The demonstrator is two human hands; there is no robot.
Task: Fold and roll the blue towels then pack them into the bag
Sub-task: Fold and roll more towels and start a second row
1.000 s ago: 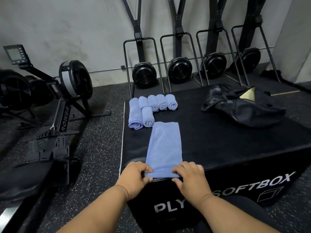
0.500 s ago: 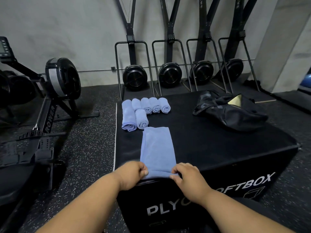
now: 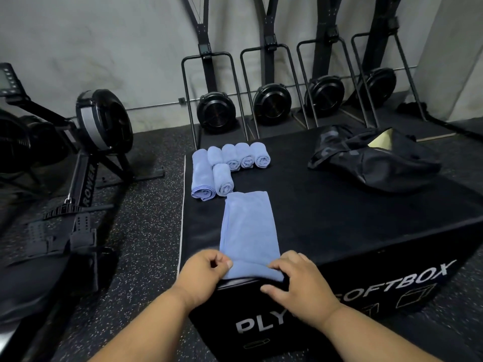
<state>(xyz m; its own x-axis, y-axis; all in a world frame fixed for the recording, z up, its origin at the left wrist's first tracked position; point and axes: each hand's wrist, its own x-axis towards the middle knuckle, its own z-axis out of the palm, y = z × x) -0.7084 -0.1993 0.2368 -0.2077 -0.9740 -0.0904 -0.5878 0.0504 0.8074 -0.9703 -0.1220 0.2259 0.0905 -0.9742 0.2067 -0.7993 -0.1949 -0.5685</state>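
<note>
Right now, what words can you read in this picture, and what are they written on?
"PLY": front of the black box, the rest hidden behind the right hand.
"SOFTBOX": same front, the S half covered.
"ROWER": rail of the rowing machine.
Lettering on the black bag: unreadable.
Monitor screen: too blurred.

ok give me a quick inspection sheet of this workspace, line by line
surface: black plyo soft box, top used as the bench
job's things: one folded blue towel lying flat at the near edge; six rolled towels at the far left corner; black bag at far right, open
clutter: nothing seen
grippers: left hand and right hand both grip the flat towel's near end
cables: nothing seen
surroundings: rowing machine on the left floor; four upright machines along the wall
</note>
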